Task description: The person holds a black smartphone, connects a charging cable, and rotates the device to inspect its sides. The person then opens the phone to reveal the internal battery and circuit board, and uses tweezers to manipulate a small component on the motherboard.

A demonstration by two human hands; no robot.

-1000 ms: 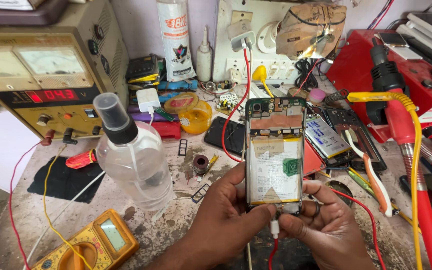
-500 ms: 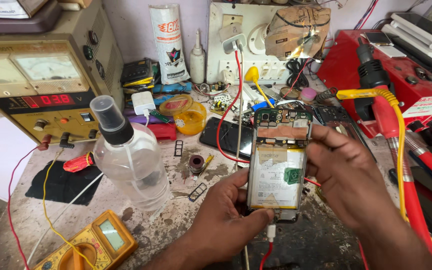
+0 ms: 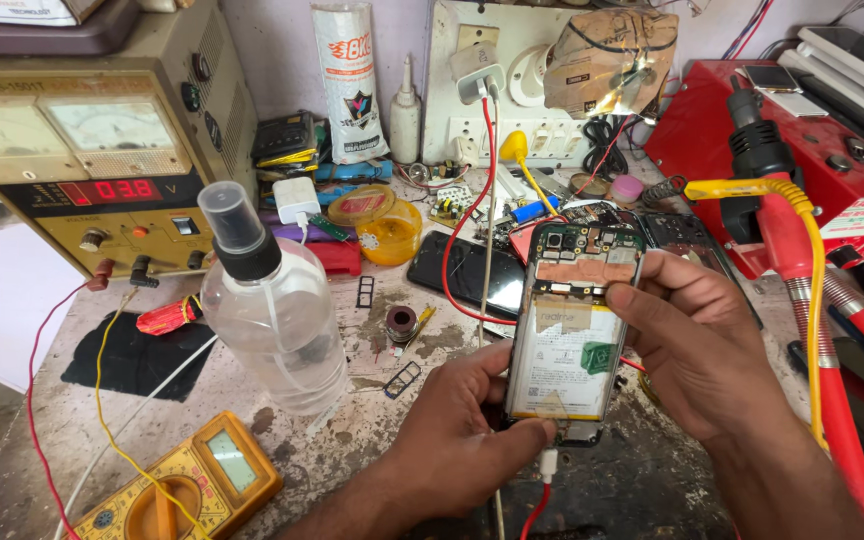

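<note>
A: State the position of the opened phone (image 3: 574,330).

B: It is held above the bench (image 3: 82,420), back cover off, battery exposed. The left hand (image 3: 457,440) grips its lower end; the right hand (image 3: 697,345) clasps its right edge, fingers (image 3: 642,268) at the upper board.

A: Adjacent items?

B: A clear spray bottle (image 3: 272,320) stands to the left. A yellow multimeter (image 3: 192,485) lies nearer the front edge. A power supply (image 3: 82,150) with a red display sits behind.

Opened phone (image 3: 572,330) with glossy pale battery and matt coppery tape, clear smooth plastic spray bottle (image 3: 274,320) with matt black cap, rough stained stone-like surface (image 3: 82,440), glossy yellow plastic multimeter (image 3: 187,490) at its near left corner, painted metal power supply (image 3: 92,150), glossy red cable (image 3: 472,200)
</note>
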